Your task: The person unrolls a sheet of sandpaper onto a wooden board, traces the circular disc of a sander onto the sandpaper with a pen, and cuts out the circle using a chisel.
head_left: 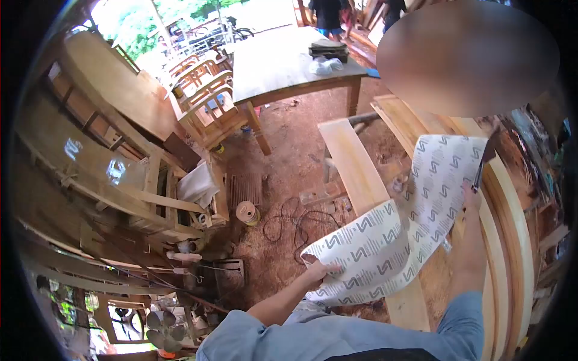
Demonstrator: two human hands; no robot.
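Observation:
A long sheet of sandpaper [370, 253] sags between my hands, its white printed backing facing up. Brown shows at its curled left edge and at the far right corner. My left hand [319, 274] is closed on the sheet's left end, fingers bent over the edge. At the right edge of the sheet is my right hand [471, 197], also closed; a small dark, shiny object [477, 179] shows at its fingertips, too small to name. Beneath the sheet lies a pale wooden plank [355, 168], partly covered by it.
Long boards [503, 240] are stacked at my right. A large table [271, 60] stands ahead, with wooden chairs [205, 99] beside it. A can [247, 212] and a black cord [289, 219] are on the dirt floor. Wooden furniture frames [144, 180] line the left. Other people [328, 18] stand far back.

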